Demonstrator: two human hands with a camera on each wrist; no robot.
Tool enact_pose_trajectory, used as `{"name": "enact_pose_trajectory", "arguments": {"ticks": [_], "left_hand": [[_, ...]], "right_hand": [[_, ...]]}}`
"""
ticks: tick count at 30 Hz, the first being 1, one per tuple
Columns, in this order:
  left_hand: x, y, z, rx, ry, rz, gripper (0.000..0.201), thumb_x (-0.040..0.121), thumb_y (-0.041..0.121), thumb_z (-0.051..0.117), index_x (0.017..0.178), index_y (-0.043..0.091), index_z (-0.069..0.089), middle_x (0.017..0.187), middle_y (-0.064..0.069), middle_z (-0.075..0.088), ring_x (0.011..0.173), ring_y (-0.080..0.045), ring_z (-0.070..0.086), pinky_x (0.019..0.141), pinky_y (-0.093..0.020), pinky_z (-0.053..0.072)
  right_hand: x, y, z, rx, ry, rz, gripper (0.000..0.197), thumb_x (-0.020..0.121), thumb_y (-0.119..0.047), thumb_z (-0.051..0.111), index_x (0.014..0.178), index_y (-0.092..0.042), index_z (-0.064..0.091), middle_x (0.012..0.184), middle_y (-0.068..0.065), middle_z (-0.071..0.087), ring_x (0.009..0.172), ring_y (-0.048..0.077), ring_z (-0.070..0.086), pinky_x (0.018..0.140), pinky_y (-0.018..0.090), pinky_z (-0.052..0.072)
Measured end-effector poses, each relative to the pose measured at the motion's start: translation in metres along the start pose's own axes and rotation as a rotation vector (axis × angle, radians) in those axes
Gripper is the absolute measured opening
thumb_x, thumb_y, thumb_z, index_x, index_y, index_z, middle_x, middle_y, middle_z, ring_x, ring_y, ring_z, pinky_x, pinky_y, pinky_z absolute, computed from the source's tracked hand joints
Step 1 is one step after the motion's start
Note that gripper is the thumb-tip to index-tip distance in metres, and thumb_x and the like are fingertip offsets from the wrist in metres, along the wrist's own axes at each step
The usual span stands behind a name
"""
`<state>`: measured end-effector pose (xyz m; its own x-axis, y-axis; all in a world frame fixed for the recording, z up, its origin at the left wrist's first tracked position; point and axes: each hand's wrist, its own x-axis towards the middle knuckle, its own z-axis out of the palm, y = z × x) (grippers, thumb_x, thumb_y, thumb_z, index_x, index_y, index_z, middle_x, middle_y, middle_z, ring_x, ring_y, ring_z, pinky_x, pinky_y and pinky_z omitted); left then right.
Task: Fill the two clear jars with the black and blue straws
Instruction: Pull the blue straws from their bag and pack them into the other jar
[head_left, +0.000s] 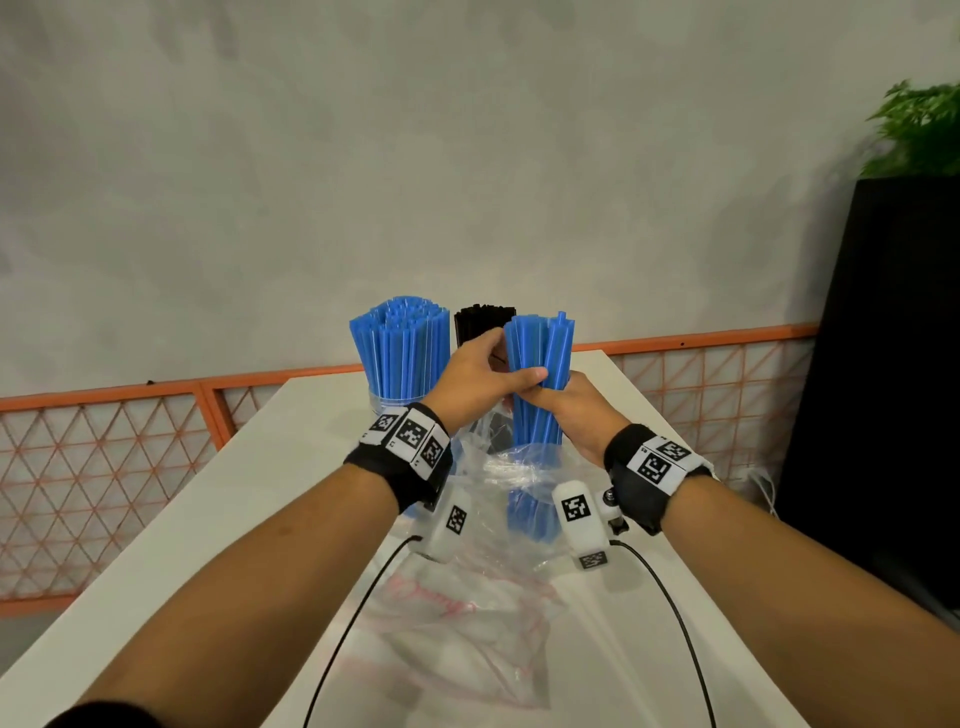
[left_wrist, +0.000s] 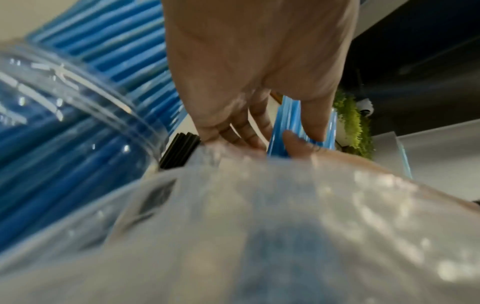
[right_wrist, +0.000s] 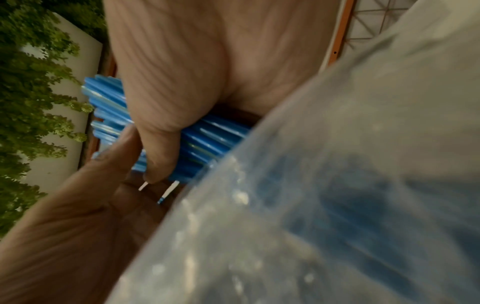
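Both hands hold an upright bundle of blue straws (head_left: 537, 364) over the white table. My left hand (head_left: 485, 376) grips it from the left, thumb across the front. From the right, my right hand (head_left: 569, 410) wraps it lower down. A crumpled clear plastic bag (head_left: 524, 470) still covers the bundle's lower end. Left of the hands, a clear jar (head_left: 383, 402) stands packed with blue straws (head_left: 400, 348). Black straws (head_left: 480, 322) rise behind the left hand, their jar mostly hidden. The left wrist view shows the jar (left_wrist: 78, 98), black straws (left_wrist: 179, 150) and bundle (left_wrist: 289, 111). In the right wrist view my thumb curls over the bundle (right_wrist: 215, 139).
An empty clear bag (head_left: 457, 629) lies on the table (head_left: 182, 545) near me, with two black cables (head_left: 348, 618) across it. An orange mesh fence (head_left: 114, 447) runs behind the table. A black cabinet (head_left: 893, 364) with a green plant (head_left: 922, 124) stands at the right.
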<state>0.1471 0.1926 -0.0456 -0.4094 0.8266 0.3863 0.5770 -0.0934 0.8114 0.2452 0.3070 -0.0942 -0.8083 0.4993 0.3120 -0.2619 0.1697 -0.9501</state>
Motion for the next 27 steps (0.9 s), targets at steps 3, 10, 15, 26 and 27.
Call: {"name": "enact_pose_trajectory", "arguments": {"ticks": [3, 10, 15, 26, 27], "left_hand": [[0.002, -0.002, 0.005, -0.044, -0.005, 0.01, 0.044, 0.088, 0.018, 0.074, 0.128, 0.01, 0.059, 0.117, -0.009, 0.07, 0.106, -0.021, 0.069, 0.09, -0.038, 0.058], [0.006, 0.0, 0.008, -0.161, 0.001, -0.019, 0.035, 0.094, 0.012, 0.066, 0.126, 0.001, 0.058, 0.116, -0.014, 0.069, 0.104, -0.022, 0.069, 0.086, -0.026, 0.058], [0.011, 0.003, 0.004, -0.105, 0.069, -0.001, 0.027, 0.092, 0.013, 0.069, 0.116, 0.007, 0.06, 0.103, -0.002, 0.07, 0.09, -0.01, 0.069, 0.076, -0.02, 0.056], [0.004, -0.006, -0.008, -0.181, 0.125, -0.06, 0.013, 0.084, -0.003, 0.071, 0.088, 0.007, 0.063, 0.079, -0.009, 0.066, 0.077, -0.024, 0.065, 0.091, -0.049, 0.056], [0.002, -0.01, -0.008, -0.178, 0.11, -0.084, 0.013, 0.084, -0.002, 0.072, 0.089, 0.007, 0.064, 0.082, -0.011, 0.066, 0.081, -0.025, 0.065, 0.093, -0.051, 0.055]], "right_hand": [[0.001, 0.0, -0.003, -0.028, -0.015, 0.011, 0.015, 0.093, -0.024, 0.062, 0.107, -0.029, 0.063, 0.11, 0.01, 0.071, 0.103, 0.023, 0.068, 0.096, 0.044, 0.053], [0.0, -0.004, -0.008, -0.028, -0.056, 0.007, 0.023, 0.091, -0.026, 0.064, 0.113, -0.029, 0.061, 0.115, 0.005, 0.07, 0.107, 0.017, 0.067, 0.096, 0.036, 0.052], [0.004, -0.004, -0.011, -0.034, 0.004, -0.008, 0.033, 0.09, -0.016, 0.066, 0.122, -0.015, 0.06, 0.119, 0.011, 0.067, 0.111, 0.022, 0.065, 0.1, 0.04, 0.05], [0.002, -0.005, -0.011, -0.088, 0.086, -0.048, 0.012, 0.089, -0.01, 0.066, 0.101, -0.006, 0.065, 0.089, 0.006, 0.071, 0.083, 0.012, 0.071, 0.077, 0.021, 0.055], [0.002, -0.005, -0.011, -0.091, 0.09, -0.043, 0.017, 0.089, -0.011, 0.067, 0.104, -0.004, 0.065, 0.091, 0.008, 0.071, 0.085, 0.013, 0.071, 0.079, 0.022, 0.056]]}}
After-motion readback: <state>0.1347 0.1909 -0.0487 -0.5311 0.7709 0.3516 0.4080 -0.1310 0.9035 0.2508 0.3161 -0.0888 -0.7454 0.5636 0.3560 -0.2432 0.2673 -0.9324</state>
